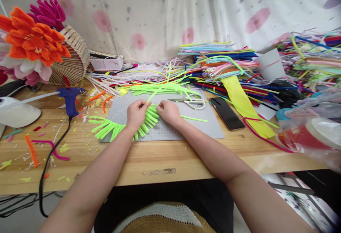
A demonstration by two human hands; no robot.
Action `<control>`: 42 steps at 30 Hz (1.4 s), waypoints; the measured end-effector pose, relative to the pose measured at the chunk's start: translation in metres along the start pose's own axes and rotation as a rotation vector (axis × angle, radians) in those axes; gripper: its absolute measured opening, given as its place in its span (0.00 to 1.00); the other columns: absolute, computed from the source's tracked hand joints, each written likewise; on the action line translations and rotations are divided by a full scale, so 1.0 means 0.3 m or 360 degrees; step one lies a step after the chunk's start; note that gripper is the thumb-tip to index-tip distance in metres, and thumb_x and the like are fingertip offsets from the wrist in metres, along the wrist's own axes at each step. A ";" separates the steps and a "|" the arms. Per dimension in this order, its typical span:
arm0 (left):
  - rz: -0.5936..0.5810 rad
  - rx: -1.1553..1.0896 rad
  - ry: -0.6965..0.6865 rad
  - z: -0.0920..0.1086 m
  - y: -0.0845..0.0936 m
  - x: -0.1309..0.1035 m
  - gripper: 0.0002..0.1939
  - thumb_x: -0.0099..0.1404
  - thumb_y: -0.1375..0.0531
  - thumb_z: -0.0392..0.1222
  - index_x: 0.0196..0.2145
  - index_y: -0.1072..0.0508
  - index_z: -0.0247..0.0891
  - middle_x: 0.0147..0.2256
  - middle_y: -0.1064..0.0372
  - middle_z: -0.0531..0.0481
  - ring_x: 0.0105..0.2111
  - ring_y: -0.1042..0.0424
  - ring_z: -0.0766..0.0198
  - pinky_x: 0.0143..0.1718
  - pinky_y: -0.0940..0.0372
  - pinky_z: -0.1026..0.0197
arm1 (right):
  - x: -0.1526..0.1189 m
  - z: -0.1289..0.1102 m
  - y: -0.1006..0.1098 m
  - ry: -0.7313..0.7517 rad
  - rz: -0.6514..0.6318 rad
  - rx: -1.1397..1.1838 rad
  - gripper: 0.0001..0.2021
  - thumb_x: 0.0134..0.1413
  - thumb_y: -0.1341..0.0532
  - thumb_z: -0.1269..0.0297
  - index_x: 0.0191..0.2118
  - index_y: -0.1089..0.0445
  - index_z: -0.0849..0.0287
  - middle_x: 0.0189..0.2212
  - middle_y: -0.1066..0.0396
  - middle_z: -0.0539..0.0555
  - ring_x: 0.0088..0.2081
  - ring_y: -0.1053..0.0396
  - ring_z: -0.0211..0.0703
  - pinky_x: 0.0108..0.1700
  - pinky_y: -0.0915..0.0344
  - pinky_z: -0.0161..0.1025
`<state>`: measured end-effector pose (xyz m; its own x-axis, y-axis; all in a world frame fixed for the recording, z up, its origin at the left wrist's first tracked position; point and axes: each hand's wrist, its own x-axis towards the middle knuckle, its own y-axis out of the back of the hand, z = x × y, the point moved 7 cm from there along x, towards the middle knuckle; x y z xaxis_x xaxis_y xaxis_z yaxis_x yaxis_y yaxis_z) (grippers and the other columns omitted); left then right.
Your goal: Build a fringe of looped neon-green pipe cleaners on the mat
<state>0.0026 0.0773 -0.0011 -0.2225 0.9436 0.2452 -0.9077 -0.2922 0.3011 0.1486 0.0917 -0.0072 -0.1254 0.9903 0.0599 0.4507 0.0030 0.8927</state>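
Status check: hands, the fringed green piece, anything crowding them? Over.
Left hand pinching a lime-green stem at the green fringe. Right hand curled near the fringe's right end, grip unclear. Scissors on the cutting mat, just beyond right hand.

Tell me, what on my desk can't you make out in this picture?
All in the head view:
- What the right hand grips: its curled fingers are mostly hidden behind its back.
- Part of the green fringe: covered by the left hand and forearm.
- Marks on the white box: too small to read.
- White thing at left: cut off by the edge.
- Red thing at right: blurred behind plastic.
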 end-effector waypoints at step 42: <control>-0.0351 -0.0385 0.0494 -0.075 -0.016 0.013 0.20 0.41 0.35 0.53 0.26 0.27 0.33 0.23 0.31 0.53 0.21 0.36 0.69 0.23 0.43 0.67 | -0.016 0.010 -0.023 0.0536 -0.0814 0.1553 0.11 0.41 0.38 0.60 0.32 0.33 0.60 0.29 0.31 0.49 0.32 0.35 0.35 0.38 0.38 0.35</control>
<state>-0.0021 0.0858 -0.0224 -0.0770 0.9920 -0.1001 -0.9942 -0.0689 0.0821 0.1488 0.0872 -0.0149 -0.6544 0.7552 0.0378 0.7526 0.6455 0.1302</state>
